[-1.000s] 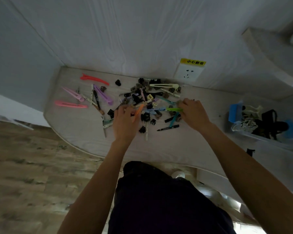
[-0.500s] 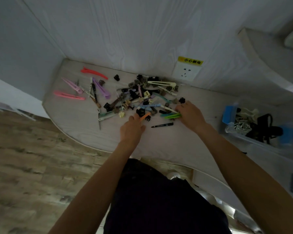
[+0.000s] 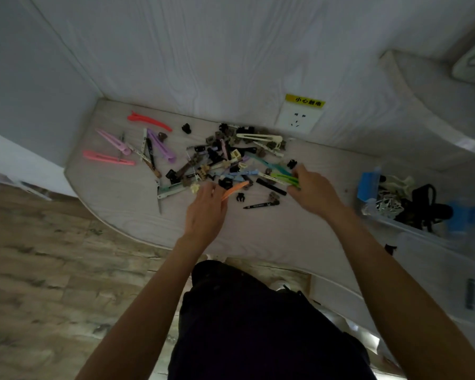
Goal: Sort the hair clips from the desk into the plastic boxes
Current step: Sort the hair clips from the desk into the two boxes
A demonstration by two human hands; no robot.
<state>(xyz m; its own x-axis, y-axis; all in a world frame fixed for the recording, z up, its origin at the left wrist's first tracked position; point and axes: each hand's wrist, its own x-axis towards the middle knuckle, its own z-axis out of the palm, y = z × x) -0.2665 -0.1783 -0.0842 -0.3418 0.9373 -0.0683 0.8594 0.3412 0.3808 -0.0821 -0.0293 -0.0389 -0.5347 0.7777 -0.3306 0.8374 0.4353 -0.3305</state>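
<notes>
A heap of several mixed hair clips (image 3: 231, 160) lies on the pale desk (image 3: 258, 229). My left hand (image 3: 205, 212) is at the heap's near edge, fingers closed on an orange clip (image 3: 236, 189). My right hand (image 3: 313, 192) is at the heap's right side, pinching a green clip (image 3: 284, 178). Long pink (image 3: 107, 158), red (image 3: 148, 120) and purple (image 3: 161, 145) clips lie apart at the left. A clear plastic box (image 3: 401, 223) with blue latches stands at the right, holding white and black clips.
A black slim clip (image 3: 259, 205) and a small black claw clip (image 3: 240, 197) lie between my hands. A wall socket (image 3: 298, 119) sits behind the heap. A second clear box (image 3: 433, 264) stands nearer at the right. The desk's curved front edge drops to wood floor (image 3: 39, 256).
My left hand drew back from inside the heap to its near edge with the orange clip. My right hand closed on the green clip and shifted slightly right.
</notes>
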